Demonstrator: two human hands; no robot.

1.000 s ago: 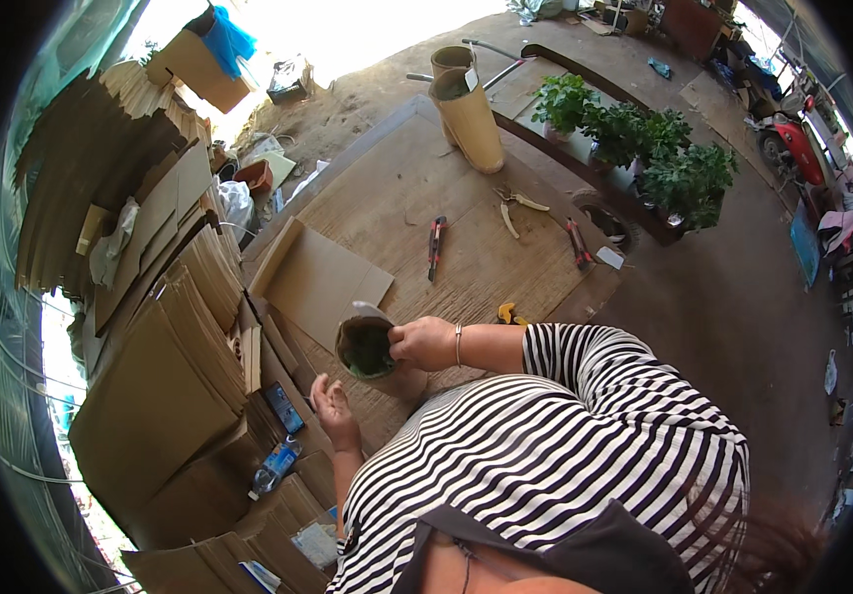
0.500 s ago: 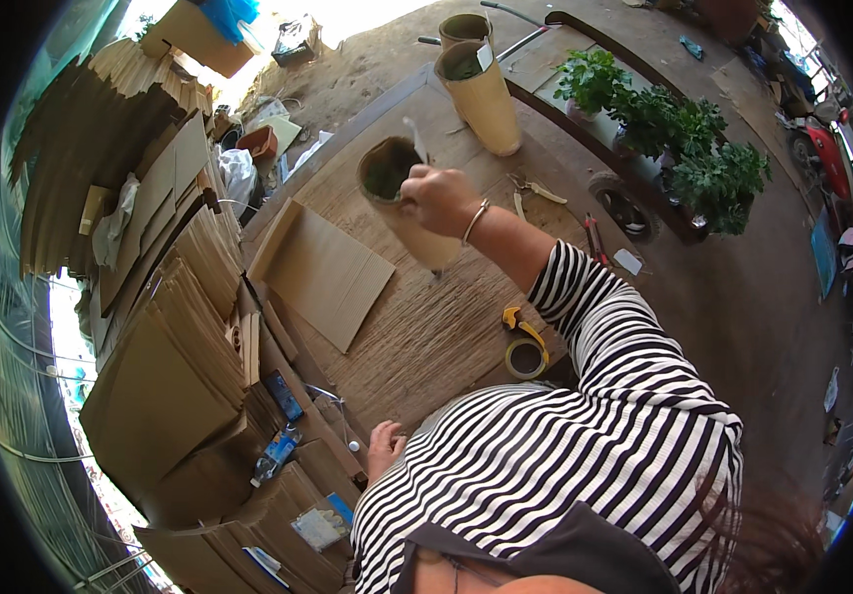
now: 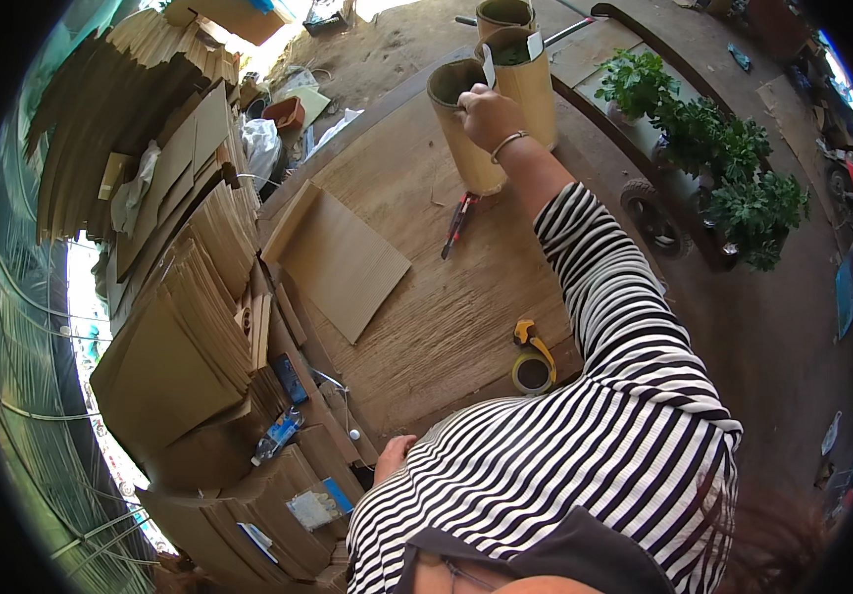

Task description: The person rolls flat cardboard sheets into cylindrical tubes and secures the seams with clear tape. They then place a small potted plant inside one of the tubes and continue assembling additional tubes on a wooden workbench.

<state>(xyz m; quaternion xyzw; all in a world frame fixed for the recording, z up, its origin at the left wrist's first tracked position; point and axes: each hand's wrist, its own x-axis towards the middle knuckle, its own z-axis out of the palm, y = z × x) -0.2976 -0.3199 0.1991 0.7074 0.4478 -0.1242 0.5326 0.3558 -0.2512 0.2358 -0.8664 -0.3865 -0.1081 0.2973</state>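
My right hand [image 3: 491, 117] grips the rim of a tall tan cardboard tube [image 3: 470, 153] near the table's far edge. The tube stands roughly upright, green stuff shows dimly inside, and a white tag sticks up at its rim. Right behind it are a second such tube [image 3: 537, 99] and a third [image 3: 501, 12]. A red and black hand tool [image 3: 457, 227], perhaps a cutter, lies by the tube's base. My left hand [image 3: 394, 457] rests by the table's near edge, holding nothing visible; my striped top partly hides it, and the fingers that show look loosely extended.
A flat cardboard sheet [image 3: 347, 262] lies on the wooden table [image 3: 426, 337]. Tape roll [image 3: 533, 373] and yellow-handled cutter [image 3: 533, 340] sit near its front. Cardboard stacks [image 3: 174, 317] crowd the left, with a plastic bottle [image 3: 278, 436]. Leafy potted plants [image 3: 694, 139] stand on a cart at right.
My right hand has carried the tube away from me and rightward, up against the other tubes. The red and black tool, mostly covered before, now lies exposed. My left hand stays about where it was.
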